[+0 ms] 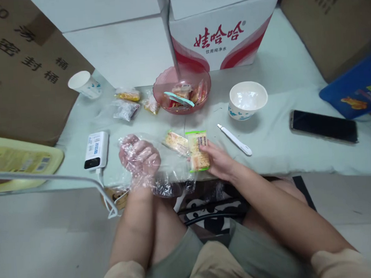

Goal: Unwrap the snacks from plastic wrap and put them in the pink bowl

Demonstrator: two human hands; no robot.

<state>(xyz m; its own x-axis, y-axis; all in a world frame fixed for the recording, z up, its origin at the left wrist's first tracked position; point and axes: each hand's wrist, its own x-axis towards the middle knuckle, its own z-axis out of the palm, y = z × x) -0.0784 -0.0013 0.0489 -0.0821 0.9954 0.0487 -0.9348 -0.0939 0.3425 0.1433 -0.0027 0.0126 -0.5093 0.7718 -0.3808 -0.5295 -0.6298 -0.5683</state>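
Note:
My right hand (220, 160) is closed on a packet of crackers (198, 151), clear with green ends, held near the table's front edge. A second cracker packet (175, 143) lies on the cloth just left of it. Crinkled clear film of a plastic bag (171, 178) covers my left hand (139, 155), whose fingers are curled in a fist and grip the bag; whether anything else is inside that fist cannot be seen. Behind the hands, a pink bowl (158, 92) holds several wrapped snacks and a mint-green strip. Small snack packets (126, 109) lie left of the bowl.
A white paper bowl (248, 98), a white utility knife (234, 139) and a black phone (323, 127) are on the right. At the left are a paper cup (84, 84), a power bank (96, 150) with cable, and a yellow container (21, 159). Boxes (219, 39) line the back.

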